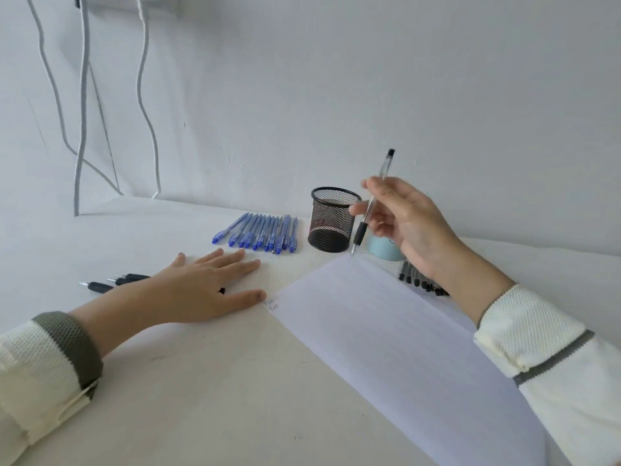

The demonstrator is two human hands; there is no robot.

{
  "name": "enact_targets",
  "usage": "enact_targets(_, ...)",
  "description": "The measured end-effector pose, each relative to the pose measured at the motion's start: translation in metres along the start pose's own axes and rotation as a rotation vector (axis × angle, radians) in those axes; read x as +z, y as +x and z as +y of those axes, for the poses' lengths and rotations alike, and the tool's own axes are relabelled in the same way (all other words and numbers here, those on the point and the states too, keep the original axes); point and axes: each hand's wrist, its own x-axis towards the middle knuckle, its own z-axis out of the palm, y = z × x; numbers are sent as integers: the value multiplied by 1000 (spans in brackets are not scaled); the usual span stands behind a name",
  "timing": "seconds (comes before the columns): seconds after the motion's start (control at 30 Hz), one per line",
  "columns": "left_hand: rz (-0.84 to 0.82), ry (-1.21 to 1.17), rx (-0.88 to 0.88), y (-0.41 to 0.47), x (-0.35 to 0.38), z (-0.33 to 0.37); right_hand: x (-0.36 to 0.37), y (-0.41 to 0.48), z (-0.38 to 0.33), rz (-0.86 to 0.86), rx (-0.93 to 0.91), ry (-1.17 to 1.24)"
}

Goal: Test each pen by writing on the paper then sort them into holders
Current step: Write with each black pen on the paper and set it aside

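White wall (336, 79) at the back, with grey and white cables (82, 95) hanging down the upper left. Below it, a pale table (201, 381). At centre, near the wall, a row of blue pens (265, 232) lying side by side. To their right a black mesh holder (332, 220) and, just beside it, a pale blue holder (383, 252), partly hidden.

Right grip (410, 223) right of centre, raised off the table, fingers (379, 190) curled round a clear pen (373, 200). Pen nearly upright, black end up, tip just above the far corner of the paper (403, 348).

Paper slanting from centre to lower right, with small handwriting (271, 304) at its left corner. Black pens (420, 280) clustered past its far edge, partly behind the right wrist.

Left grip (198, 287) left of centre, flat on the table, fingers straight and spread, holding nothing, thumb tip just beside the paper's corner. Dark pens (111, 282) beyond the left wrist.
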Motion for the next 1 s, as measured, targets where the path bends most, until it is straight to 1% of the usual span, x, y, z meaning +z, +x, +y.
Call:
enact_targets(0.17, 2, -16, 3, 1, 1, -2, -41, -4, 7, 317, -413, -326)
enact_targets(0.27, -1, -22, 2, 1, 1, 0, -65, -10, 18, 468, -556, -592)
enact_targets(0.33, -1, -26, 2, 0, 0, 0, -80, -13, 28, 481, -600, -726)
enact_targets(0.43, 0, -25, 4, 0, 1, 0, -98, -15, 45, 389, -562, -913)
enact_targets(0.57, 4, -23, 3, 0, 1, 1, -107, -16, 67, 304, -368, -1252)
enact_targets(0.63, 1, -22, 4, 0, 1, 1, -105, -16, 74, 274, -310, -1364)
enact_targets(0.77, 5, -28, 6, 0, 1, 1, -96, -18, 76, 283, -241, -1399)
enact_targets(0.9, 16, -27, 4, 0, 1, 0, -79, -20, 66, 314, -340, -1413)
enact_targets(0.97, 20, -41, 9, 0, 0, 1, -60, -20, 58, 276, -357, -1368)
enact_targets(1.0, 32, -88, -2, -2, -3, 3, -48, -20, 55, 230, -350, -1332)
